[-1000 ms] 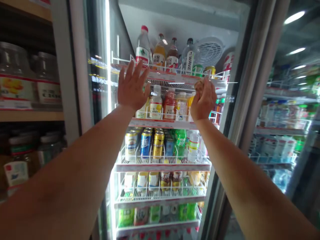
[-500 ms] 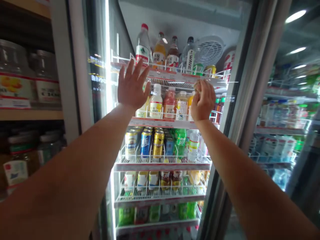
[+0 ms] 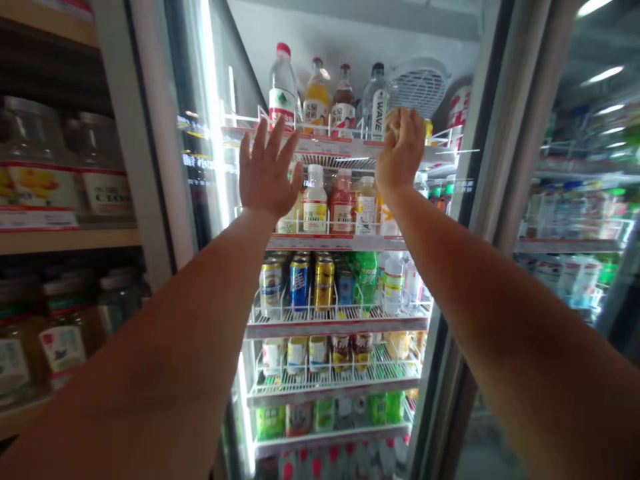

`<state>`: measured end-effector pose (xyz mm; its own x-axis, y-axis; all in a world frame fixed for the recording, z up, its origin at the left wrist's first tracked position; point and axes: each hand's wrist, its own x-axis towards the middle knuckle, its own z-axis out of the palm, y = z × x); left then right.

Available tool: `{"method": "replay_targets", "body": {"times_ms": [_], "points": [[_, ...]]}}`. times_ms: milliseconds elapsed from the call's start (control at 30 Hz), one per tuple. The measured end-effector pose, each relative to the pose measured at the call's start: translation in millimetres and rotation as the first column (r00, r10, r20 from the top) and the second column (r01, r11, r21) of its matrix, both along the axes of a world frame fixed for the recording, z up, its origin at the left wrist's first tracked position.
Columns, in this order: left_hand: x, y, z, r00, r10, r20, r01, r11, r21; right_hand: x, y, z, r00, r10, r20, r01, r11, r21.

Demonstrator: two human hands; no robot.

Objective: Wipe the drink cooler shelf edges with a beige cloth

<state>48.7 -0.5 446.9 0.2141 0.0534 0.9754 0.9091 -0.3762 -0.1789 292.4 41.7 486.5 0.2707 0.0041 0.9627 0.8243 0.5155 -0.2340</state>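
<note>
Right grip point(image 3: 400, 153) sits higher than before, up from below the top shelf point(image 3: 345, 145) to its edge; left grip point(image 3: 267, 167) unmoved. Tan cloth point(image 3: 393, 120) bunched in right fingers at the glass door point(image 3: 197, 161); long axis unclear. Fridge holds upright bottles point(image 3: 281, 100) above, cans point(image 3: 299, 285) below. Right fingers curl over cloth; left fingers fan wide, palm toward glass, nothing held.

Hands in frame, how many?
2. Left hand: spread open, appearing below left of the red-capped bottle. Right hand: curled around a pale bunched item, appearing lower right of the WAVE bottle. No others visible.
</note>
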Motion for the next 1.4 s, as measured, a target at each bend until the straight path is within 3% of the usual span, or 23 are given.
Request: {"method": "replay_targets", "body": {"times_ms": [100,167,233,300,367,433,500,567,633,700,767,833,900,967,1033,1100,1167,1233,1400], "points": [[-1.1,1.6,0.1,1.0,0.003,-0.015,-0.002,1.0,0.027,-12.8,-7.1,2.2,0.976,-0.079,0.205,0.077,0.997,0.019],[-1.7,2.6,0.0,0.999,0.027,-0.033,-0.025,0.998,0.054,-17.5,-14.7,-8.9,0.896,-0.093,0.435,0.079,0.996,0.051],[-2.0,2.8,-0.3,0.997,0.056,-0.049,-0.052,0.996,0.076,-18.1,-19.1,-19.5,0.837,-0.086,0.541,0.065,0.996,0.058],[-2.0,2.3,-0.3,0.997,0.063,-0.051,-0.059,0.995,0.077,-15.8,-18.6,-23.6,0.887,-0.099,0.452,0.08,0.995,0.062],[-2.0,1.8,-0.1,0.999,0.033,-0.038,-0.031,0.998,0.052,-13.0,-15.2,-22.3,0.961,-0.127,0.246,0.116,0.992,0.057],[-2.2,1.7,0.2,1.0,0.009,-0.026,-0.008,0.999,0.032,-11.7,-13.1,-20.9,0.982,-0.145,0.121,0.14,0.989,0.051],[-2.4,2.1,0.3,0.999,0.017,-0.03,-0.016,0.999,0.03,-12.3,-14.6,-23.3,0.965,-0.137,0.225,0.126,0.99,0.063],[-2.6,2.7,0.2,0.998,0.04,-0.04,-0.038,0.999,0.037,-13.8,-18.1,-28.8,0.891,-0.117,0.44,0.091,0.993,0.079],[-2.7,3.0,-0.1,0.999,0.032,-0.033,-0.031,0.999,0.035,-14.8,-19.7,-33.6,0.836,-0.114,0.537,0.073,0.993,0.097],[-2.8,3.1,-0.2,0.999,0.022,-0.03,-0.021,0.999,0.034,-14.0,-16.9,-35.1,0.897,-0.141,0.42,0.095,0.987,0.128],[-2.7,3.2,-0.3,0.999,0.023,-0.037,-0.021,0.999,0.04,-11.9,-12.0,-33.9,0.968,-0.165,0.188,0.14,0.98,0.139],[-2.5,3.2,-0.3,0.999,0.031,-0.039,-0.029,0.998,0.052,-10.1,-9.4,-33.0,0.984,-0.165,0.067,0.156,0.981,0.118],[-2.2,3.0,-0.3,0.999,0.025,-0.03,-0.023,0.998,0.057,-9.8,-11.6,-34.7,0.975,-0.142,0.17,0.127,0.987,0.094],[-1.9,2.8,-0.2,1.0,0.011,-0.023,-0.01,0.999,0.049,-11.0,-16.5,-38.5,0.907,-0.11,0.407,0.087,0.993,0.074],[-1.9,2.6,-0.1,1.0,-0.02,-0.011,0.021,0.999,0.04,-12.1,-19.2,-41.5,0.846,-0.097,0.524,0.071,0.995,0.07],[-2.2,2.6,0.1,0.999,-0.045,0.001,0.045,0.998,0.034,-11.9,-17.2,-41.8,0.905,-0.116,0.41,0.083,0.992,0.096],[-2.7,2.8,0.0,1.0,-0.021,-0.009,0.022,0.999,0.039,-10.5,-12.3,-40.3,0.979,-0.124,0.164,0.104,0.986,0.127],[-3.2,3.2,-0.2,0.999,0.027,-0.032,-0.025,0.998,0.049,-9.0,-8.8,-40.1,0.992,-0.112,0.066,0.102,0.985,0.139],[-4.1,5.0,-0.3,0.998,0.037,-0.049,-0.034,0.997,0.074,-10.9,-13.6,-49.2,0.914,-0.094,0.395,0.057,0.993,0.104]]}}
